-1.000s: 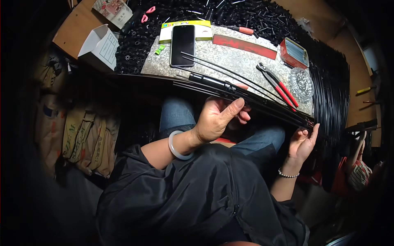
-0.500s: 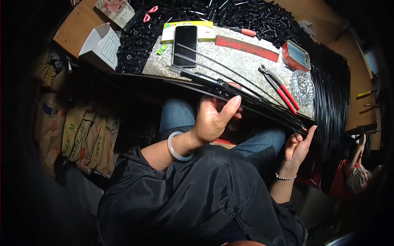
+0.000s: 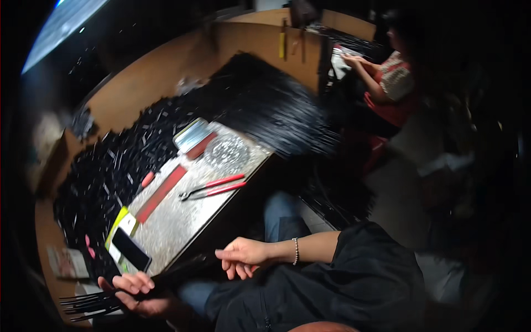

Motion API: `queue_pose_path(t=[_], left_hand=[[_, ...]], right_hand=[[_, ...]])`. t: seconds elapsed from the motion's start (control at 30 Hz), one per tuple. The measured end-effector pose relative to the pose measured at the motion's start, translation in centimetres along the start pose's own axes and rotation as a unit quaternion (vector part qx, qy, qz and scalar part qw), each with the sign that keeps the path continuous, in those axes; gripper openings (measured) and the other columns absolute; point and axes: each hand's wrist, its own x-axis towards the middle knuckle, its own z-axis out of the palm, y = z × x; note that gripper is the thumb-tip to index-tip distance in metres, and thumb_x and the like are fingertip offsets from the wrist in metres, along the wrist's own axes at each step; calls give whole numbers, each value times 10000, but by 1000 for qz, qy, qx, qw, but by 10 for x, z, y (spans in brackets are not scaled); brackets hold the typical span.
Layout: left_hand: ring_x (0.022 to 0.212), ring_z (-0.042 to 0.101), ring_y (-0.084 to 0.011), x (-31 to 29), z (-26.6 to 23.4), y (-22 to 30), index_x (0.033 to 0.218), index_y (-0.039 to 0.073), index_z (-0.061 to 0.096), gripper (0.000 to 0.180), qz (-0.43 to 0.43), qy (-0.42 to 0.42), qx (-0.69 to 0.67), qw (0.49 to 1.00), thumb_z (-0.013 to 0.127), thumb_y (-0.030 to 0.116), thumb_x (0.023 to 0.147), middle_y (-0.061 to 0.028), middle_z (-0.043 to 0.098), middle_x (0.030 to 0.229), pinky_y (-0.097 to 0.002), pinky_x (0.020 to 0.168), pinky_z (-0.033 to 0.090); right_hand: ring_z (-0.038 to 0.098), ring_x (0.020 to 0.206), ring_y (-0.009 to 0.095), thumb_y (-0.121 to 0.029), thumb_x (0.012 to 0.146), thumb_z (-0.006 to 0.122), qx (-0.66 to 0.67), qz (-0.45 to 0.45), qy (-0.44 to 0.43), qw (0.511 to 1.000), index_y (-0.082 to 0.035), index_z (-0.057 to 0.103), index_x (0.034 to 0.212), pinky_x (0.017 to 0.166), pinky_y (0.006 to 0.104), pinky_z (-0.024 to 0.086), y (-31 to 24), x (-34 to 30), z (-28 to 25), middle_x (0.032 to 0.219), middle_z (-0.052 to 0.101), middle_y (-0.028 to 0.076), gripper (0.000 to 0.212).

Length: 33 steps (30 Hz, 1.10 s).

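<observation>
At the lower left my left hand (image 3: 135, 293) is closed round a black umbrella frame, whose thin ribs (image 3: 83, 303) fan out past the hand to the left. The rest of the frame runs rightward in dark shadow below the table edge. My right hand (image 3: 243, 257), with a beaded bracelet at the wrist, hangs near the lap with its fingers loosely bent and apart. I see nothing held in it. On the pale work board lie red-handled pincers (image 3: 215, 187), a dark phone (image 3: 131, 249) and a long red strip (image 3: 161, 193).
A glass ashtray (image 3: 227, 155) and a red tin (image 3: 196, 138) stand at the board's far end. Heaps of small black parts (image 3: 105, 171) and a stack of thin black rods (image 3: 276, 110) cover the table behind. Another person (image 3: 387, 83) sits at the far right.
The view has swung to the right, bringing the other person into fuller sight. My hands have moved apart from the rib ends; the umbrella frame is now with my left hand at lower left.
</observation>
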Motion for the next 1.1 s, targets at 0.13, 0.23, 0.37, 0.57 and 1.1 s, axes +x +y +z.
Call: queue_pose_path(t=[0.13, 0.23, 0.37, 0.57, 1.1], left_hand=[[572, 368, -88, 11, -3, -24, 1330, -6, 285, 449, -53, -34, -17, 998, 393, 244, 972, -27, 372, 744, -190, 440, 365], [576, 385, -91, 0, -1, -31, 1296, 12, 307, 395, -138, 5, -24, 990, 413, 182, 955, -17, 358, 738, -200, 459, 394], [610, 423, -78, -22, -22, -40, 1251, 40, 384, 342, -224, 67, 156, 960, 397, 59, 909, 6, 424, 740, -220, 586, 416], [738, 502, -101, -4, 25, -53, 1197, 24, 396, 257, -203, -128, 171, 956, 438, 64, 947, -26, 465, 843, -253, 690, 440], [616, 631, -187, -3, 8, -45, 1088, -23, 459, 183, -254, -22, 103, 961, 495, 39, 919, -110, 591, 690, -259, 566, 522]], right_hand=[[581, 835, 267, -168, 734, 722, -505, -473, 349, 632, -40, 603, 827, 712, 338, 469, -31, 0, -50, 837, 611, 84, 198], [519, 963, 277, -257, 741, 695, -626, -410, 388, 538, -58, 586, 857, 809, 380, 435, -34, 23, -103, 1022, 559, 113, 256], [555, 851, 292, -223, 686, 691, -683, -393, 318, 527, -63, 601, 827, 737, 386, 454, -40, 46, -110, 923, 593, 105, 231], [531, 856, 303, -156, 781, 638, -755, -326, 331, 464, -40, 587, 842, 721, 402, 425, -60, 33, -124, 919, 550, 124, 141], [518, 579, 147, -237, 953, 471, -122, -177, -2, 977, -55, 428, 982, 534, 256, 446, -40, -7, -39, 944, 520, 126, 190]])
